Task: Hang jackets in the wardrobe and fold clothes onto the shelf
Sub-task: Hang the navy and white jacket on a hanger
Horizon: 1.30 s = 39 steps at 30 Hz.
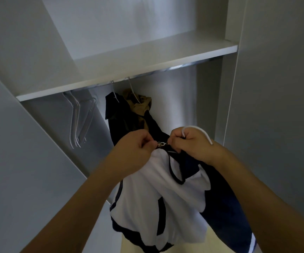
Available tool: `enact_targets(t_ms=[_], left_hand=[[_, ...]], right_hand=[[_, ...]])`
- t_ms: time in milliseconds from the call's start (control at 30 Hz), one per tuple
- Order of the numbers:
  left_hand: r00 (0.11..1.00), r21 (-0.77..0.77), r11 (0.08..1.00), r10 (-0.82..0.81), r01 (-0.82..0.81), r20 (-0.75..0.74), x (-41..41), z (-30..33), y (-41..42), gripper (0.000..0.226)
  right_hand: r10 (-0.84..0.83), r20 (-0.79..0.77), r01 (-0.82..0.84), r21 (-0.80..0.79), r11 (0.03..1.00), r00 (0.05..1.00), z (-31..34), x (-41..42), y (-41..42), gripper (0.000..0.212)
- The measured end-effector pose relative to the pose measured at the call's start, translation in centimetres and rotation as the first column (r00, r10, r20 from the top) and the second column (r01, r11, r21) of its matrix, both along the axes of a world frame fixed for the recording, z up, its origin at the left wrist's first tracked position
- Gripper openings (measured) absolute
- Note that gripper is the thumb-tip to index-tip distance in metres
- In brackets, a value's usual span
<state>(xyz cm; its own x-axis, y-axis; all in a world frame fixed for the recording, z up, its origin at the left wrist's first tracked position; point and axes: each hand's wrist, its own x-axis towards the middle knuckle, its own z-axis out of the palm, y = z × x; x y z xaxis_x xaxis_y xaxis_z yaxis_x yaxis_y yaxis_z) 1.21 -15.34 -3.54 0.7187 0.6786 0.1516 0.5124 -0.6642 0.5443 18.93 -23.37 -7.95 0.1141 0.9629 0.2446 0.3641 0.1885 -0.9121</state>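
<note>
A white and navy zip jacket (165, 194) hangs from my two hands in front of the open wardrobe. My left hand (134, 154) pinches the metal zipper pull (161, 143) at the jacket's top. My right hand (193, 145) grips the jacket's collar together with a white hanger hook (196, 131) that curves over its knuckles. The hanger's body is hidden inside the jacket. On the rail (147, 74) under the shelf (129, 70) hang a dark jacket (122, 117) and a brown garment (140, 108).
Several empty white hangers (80, 121) hang at the rail's left end. The right half of the rail is bare. Wardrobe side panels (220, 106) and open doors (20, 143) stand close on both sides. The shelf above holds nothing visible.
</note>
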Motion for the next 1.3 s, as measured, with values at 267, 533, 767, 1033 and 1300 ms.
enact_targets(t_ms=[267,533,767,1033,1300], left_hand=[[1.000,-0.018,1.000,-0.004,0.005,0.014,-1.0,0.4,-0.1,0.021],[0.991,-0.211,0.973,0.108,-0.089,0.079,-1.7,1.5,0.2,0.020],[0.999,-0.182,0.983,-0.010,0.018,0.041,-2.2,1.0,-0.7,0.020],[0.985,-0.287,0.957,0.079,-0.032,0.153,-2.1,1.1,-0.2,0.017],[0.990,-0.307,0.948,-0.049,0.088,0.133,-2.8,1.5,-0.5,0.008]], right_hand=[[0.021,-0.132,-0.023,-0.013,1.000,0.991,0.4,-0.5,-0.3,0.033],[0.093,0.164,-0.080,-0.086,0.993,0.982,0.1,-0.8,-0.4,0.008],[0.088,-0.140,-0.116,-0.208,0.971,0.986,0.4,0.0,-0.7,0.028],[0.038,0.068,-0.039,0.008,0.999,0.997,-0.4,-2.1,-0.3,0.033],[0.021,-0.026,-0.020,0.047,0.999,0.999,-1.4,-2.4,-0.3,0.032]])
